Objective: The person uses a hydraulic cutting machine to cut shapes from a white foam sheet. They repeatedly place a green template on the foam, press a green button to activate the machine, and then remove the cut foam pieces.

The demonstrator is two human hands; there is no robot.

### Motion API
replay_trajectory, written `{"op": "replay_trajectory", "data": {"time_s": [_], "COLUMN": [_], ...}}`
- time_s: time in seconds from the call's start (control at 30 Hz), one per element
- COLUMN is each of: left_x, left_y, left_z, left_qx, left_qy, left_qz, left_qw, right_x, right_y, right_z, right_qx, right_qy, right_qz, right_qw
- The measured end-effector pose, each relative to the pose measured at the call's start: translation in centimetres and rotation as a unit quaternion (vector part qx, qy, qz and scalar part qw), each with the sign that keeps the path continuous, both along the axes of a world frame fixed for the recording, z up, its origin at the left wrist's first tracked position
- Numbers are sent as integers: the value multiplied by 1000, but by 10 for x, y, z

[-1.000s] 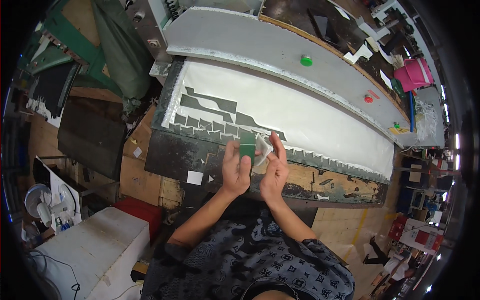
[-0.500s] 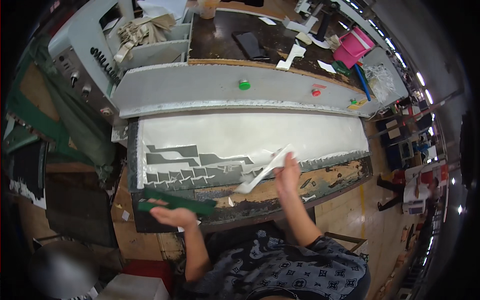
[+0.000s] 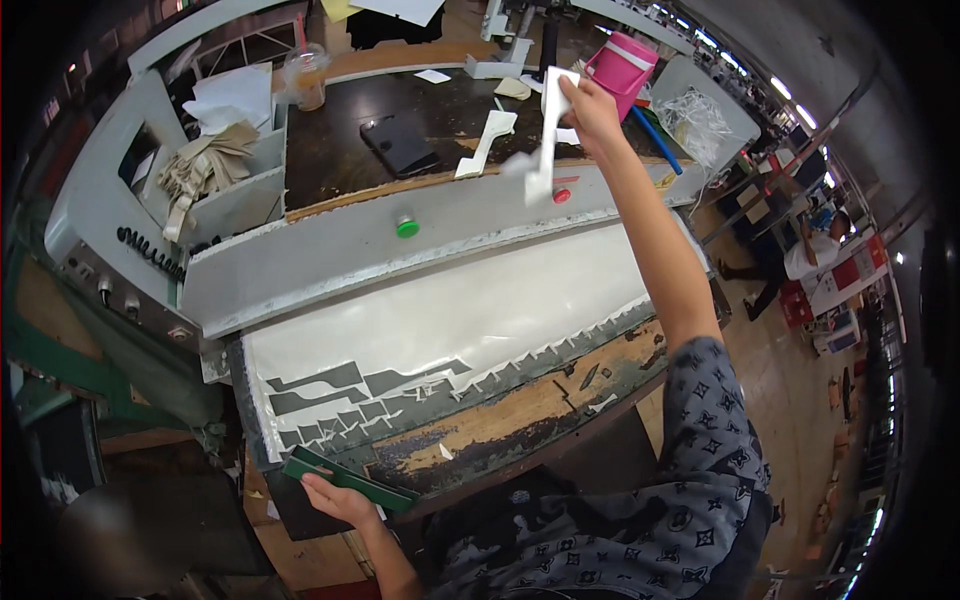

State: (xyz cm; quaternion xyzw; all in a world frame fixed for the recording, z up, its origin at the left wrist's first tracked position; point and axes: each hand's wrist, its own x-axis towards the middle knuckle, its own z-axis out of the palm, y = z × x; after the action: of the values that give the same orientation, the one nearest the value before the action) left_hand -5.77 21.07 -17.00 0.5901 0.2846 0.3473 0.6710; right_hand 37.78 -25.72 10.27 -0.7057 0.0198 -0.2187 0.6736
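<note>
My left hand (image 3: 339, 497) grips a long, narrow green cutting die (image 3: 352, 480) at the near left edge of the work bed. Raised over the dark tabletop at the back, my right hand (image 3: 592, 112) pinches a long white cut-out piece (image 3: 547, 135) with wider ends, hanging downward; its lower part is blurred. A similar white cut-out (image 3: 487, 143) lies on the tabletop to its left. Below, a white sheet (image 3: 450, 308) covers the work bed, with stepped holes cut from its near left part and a ragged near edge.
A grey beam with a green button (image 3: 407, 227) and a red button (image 3: 562, 196) crosses behind the sheet. On the tabletop are a black phone (image 3: 398, 146), a drink cup (image 3: 306, 80) and a pink bucket (image 3: 622, 70). Beige strips (image 3: 207, 168) fill a left tray. Another person (image 3: 808, 252) is far right.
My right hand has moved up and away from over the sheet to the back tabletop, carrying the white cut-out. My left hand still holds the green die, and the view has turned.
</note>
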Motion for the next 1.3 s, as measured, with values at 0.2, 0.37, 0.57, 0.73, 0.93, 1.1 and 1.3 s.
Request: {"op": "replay_trajectory", "data": {"time_s": [0.2, 0.37, 0.57, 0.73, 0.93, 1.1, 1.3], "left_x": [31, 87, 171, 183, 172, 191, 183], "left_y": [-10, -37, -81, -75, -21, -10, -3], "left_z": [32, 26, -3, -27, -46, -46, -62], "left_qx": [124, -227, -314, -219, 286, 511, 458], "left_qy": [173, 142, 163, 358, 281, 178, 146], "left_qz": [-117, -118, -120, -246, -317, -352, -348], "left_qw": [970, 956, 928, 874, 859, 764, 805], "right_x": [40, -188, -256, -227, -203, -176, -211], "right_y": [6, 121, 159, 145, 146, 140, 142], "right_z": [-74, -231, -296, -342, -345, -344, -338], "right_qx": [-277, -111, -478, -484, -495, -453, -400], "right_qy": [-235, -96, -108, -22, -25, 25, 117], "right_qz": [-318, 280, 343, 267, 261, 311, 295], "right_qw": [876, 949, 801, 833, 828, 835, 860]}}
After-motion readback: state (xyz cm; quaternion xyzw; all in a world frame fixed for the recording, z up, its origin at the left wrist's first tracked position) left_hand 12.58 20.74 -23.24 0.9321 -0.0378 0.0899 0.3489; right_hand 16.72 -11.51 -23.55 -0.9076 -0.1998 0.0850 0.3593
